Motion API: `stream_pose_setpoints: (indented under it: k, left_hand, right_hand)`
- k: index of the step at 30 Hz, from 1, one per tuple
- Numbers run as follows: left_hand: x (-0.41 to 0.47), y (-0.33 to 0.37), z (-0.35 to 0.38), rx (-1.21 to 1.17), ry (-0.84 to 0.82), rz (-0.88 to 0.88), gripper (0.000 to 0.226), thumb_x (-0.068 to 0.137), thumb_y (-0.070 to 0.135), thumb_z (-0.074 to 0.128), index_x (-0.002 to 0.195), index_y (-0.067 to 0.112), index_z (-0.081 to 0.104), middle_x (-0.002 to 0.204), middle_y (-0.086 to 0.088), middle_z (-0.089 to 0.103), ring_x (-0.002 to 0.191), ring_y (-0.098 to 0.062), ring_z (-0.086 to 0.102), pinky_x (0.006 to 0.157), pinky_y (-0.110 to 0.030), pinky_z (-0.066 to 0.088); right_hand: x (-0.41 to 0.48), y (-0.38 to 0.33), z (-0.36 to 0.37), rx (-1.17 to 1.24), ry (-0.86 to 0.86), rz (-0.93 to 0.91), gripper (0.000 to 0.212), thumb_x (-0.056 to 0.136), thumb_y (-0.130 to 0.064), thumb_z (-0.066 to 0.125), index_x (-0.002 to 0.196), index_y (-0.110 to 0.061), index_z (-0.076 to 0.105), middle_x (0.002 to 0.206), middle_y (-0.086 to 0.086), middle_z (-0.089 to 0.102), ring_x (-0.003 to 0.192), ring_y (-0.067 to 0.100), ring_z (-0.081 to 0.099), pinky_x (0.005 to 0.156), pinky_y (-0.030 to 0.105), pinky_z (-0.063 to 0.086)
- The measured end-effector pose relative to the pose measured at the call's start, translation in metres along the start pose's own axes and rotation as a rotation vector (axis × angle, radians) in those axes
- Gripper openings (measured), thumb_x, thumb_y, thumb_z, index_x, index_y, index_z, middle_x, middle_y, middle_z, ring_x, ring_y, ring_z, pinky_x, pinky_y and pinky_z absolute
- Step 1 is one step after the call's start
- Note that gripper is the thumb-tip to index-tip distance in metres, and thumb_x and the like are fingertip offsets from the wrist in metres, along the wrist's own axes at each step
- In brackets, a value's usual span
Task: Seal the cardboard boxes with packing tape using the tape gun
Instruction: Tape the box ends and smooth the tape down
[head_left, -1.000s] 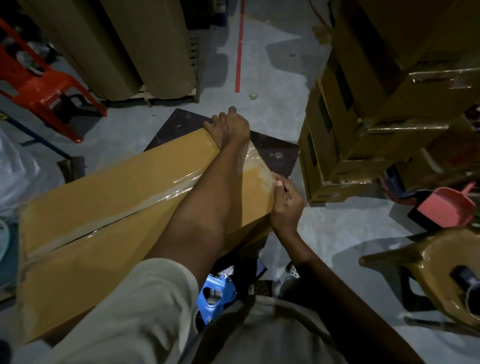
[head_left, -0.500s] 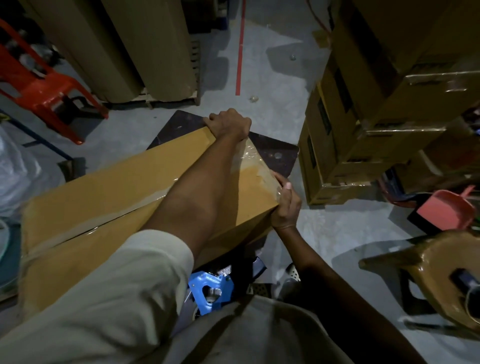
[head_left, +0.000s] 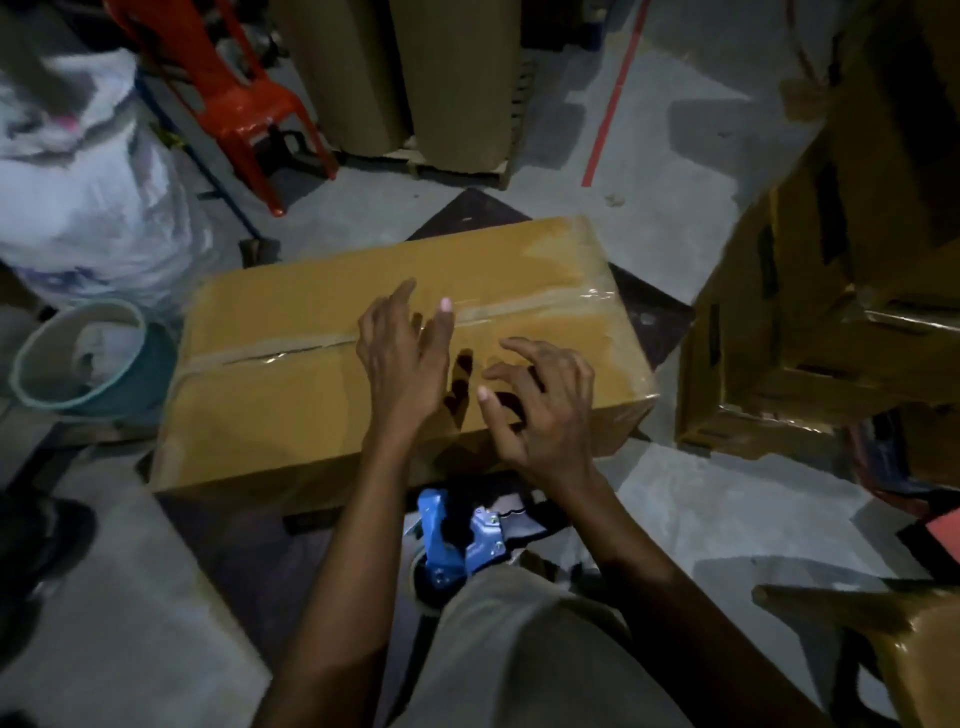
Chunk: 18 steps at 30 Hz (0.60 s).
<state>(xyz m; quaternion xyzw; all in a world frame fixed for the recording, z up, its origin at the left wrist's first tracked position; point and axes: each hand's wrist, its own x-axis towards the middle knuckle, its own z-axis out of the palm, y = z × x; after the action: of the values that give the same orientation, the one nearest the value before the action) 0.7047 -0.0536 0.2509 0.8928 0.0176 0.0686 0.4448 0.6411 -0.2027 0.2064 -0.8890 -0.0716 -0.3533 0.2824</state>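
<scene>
Two grips are held over the cardboard box, and nothing is held in either. The left grip is spread wide, its fingers extended onto the tape strip along the top seam, judged to be for smoothing it down; firm contact cannot be confirmed. The right grip, just beside it, is loosely curled and empty above the near flap. The tape gun is found below both grips, on the person's side of the box, unheld, presumably within reach for another strip.
</scene>
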Motion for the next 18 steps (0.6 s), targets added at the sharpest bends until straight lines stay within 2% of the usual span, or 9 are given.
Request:
stream_pose_setpoints:
  k: [3, 6, 7, 9, 11, 12, 14, 16, 18]
  left_hand:
    - [-0.021, -0.036, -0.029, 0.079, 0.124, -0.041, 0.056, 0.102, 0.058, 0.046, 0.151, 0.031, 0.042, 0.159, 0.001, 0.036, 0.149, -0.016, 0.019, 0.121, -0.055, 0.021]
    - [-0.034, -0.071, -0.060, 0.272, 0.278, -0.084, 0.055, 0.100, 0.057, 0.048, 0.147, 0.028, 0.049, 0.156, -0.004, 0.042, 0.150, -0.023, 0.023, 0.122, -0.052, 0.013]
    - [-0.036, -0.084, -0.071, 0.363, 0.329, -0.139, 0.058, 0.097, 0.059, 0.049, 0.145, 0.026, 0.051, 0.158, -0.007, 0.040, 0.150, -0.028, 0.022, 0.121, -0.055, 0.012]
    - [-0.039, -0.110, -0.091, 0.521, 0.420, -0.390, 0.065, 0.090, 0.062, 0.053, 0.143, 0.025, 0.051, 0.164, -0.019, 0.023, 0.153, -0.039, 0.011, 0.120, -0.062, 0.005]
    - [-0.046, -0.131, -0.104, 0.547, 0.480, -0.622, 0.073, 0.084, 0.069, 0.051, 0.145, 0.029, 0.046, 0.165, -0.027, 0.006, 0.153, -0.046, 0.000, 0.119, -0.066, 0.001]
    - [-0.049, -0.137, -0.106, 0.517, 0.496, -0.667, 0.076, 0.084, 0.072, 0.048, 0.147, 0.031, 0.042, 0.165, -0.028, 0.007, 0.152, -0.047, 0.002, 0.119, -0.065, 0.002]
    - [-0.052, -0.138, -0.098, 0.459, 0.506, -0.671, 0.076, 0.086, 0.073, 0.045, 0.149, 0.031, 0.038, 0.160, -0.027, 0.020, 0.147, -0.047, 0.019, 0.117, -0.061, 0.012]
    - [-0.054, -0.124, -0.080, 0.448, 0.496, -0.657, 0.077, 0.086, 0.074, 0.044, 0.150, 0.030, 0.037, 0.152, -0.026, 0.029, 0.138, -0.046, 0.029, 0.112, -0.059, 0.020]
    - [-0.058, -0.107, -0.057, 0.480, 0.462, -0.605, 0.077, 0.089, 0.074, 0.044, 0.152, 0.030, 0.035, 0.147, -0.027, 0.032, 0.134, -0.044, 0.031, 0.109, -0.059, 0.023]
  right_hand:
    - [-0.006, -0.023, 0.013, 0.039, -0.118, -0.052, 0.022, 0.093, -0.035, 0.073, 0.106, -0.017, 0.075, 0.133, 0.005, 0.066, 0.123, 0.026, 0.059, 0.106, 0.047, 0.036]
    - [-0.010, -0.036, 0.027, 0.044, -0.230, -0.134, 0.039, 0.092, -0.055, 0.070, 0.109, -0.021, 0.075, 0.136, 0.002, 0.064, 0.126, 0.024, 0.057, 0.109, 0.043, 0.029]
    - [-0.012, -0.037, 0.031, 0.031, -0.259, -0.164, 0.045, 0.090, -0.062, 0.070, 0.111, -0.022, 0.074, 0.136, 0.001, 0.063, 0.126, 0.023, 0.056, 0.109, 0.044, 0.030]
    - [-0.014, -0.033, 0.037, 0.003, -0.279, -0.228, 0.048, 0.088, -0.065, 0.071, 0.113, -0.024, 0.074, 0.135, 0.001, 0.064, 0.126, 0.023, 0.056, 0.110, 0.049, 0.031]
    - [-0.013, -0.026, 0.038, -0.001, -0.253, -0.303, 0.038, 0.090, -0.056, 0.074, 0.110, -0.025, 0.076, 0.130, 0.001, 0.067, 0.124, 0.023, 0.057, 0.112, 0.050, 0.030]
    - [-0.013, -0.022, 0.038, -0.002, -0.245, -0.340, 0.031, 0.092, -0.050, 0.075, 0.109, -0.025, 0.077, 0.127, -0.001, 0.069, 0.123, 0.022, 0.058, 0.113, 0.049, 0.028]
    - [-0.013, -0.011, 0.037, -0.007, -0.251, -0.361, 0.020, 0.094, -0.038, 0.075, 0.109, -0.025, 0.078, 0.123, -0.003, 0.070, 0.122, 0.022, 0.059, 0.112, 0.050, 0.028]
    - [-0.015, 0.003, 0.035, -0.035, -0.230, -0.250, 0.020, 0.094, -0.020, 0.069, 0.111, -0.025, 0.077, 0.125, 0.000, 0.068, 0.125, 0.025, 0.055, 0.106, 0.056, 0.033]
    - [-0.013, 0.016, 0.028, -0.101, -0.185, -0.030, 0.037, 0.086, -0.010, 0.062, 0.116, -0.028, 0.075, 0.131, 0.007, 0.062, 0.126, 0.029, 0.047, 0.103, 0.057, 0.034]
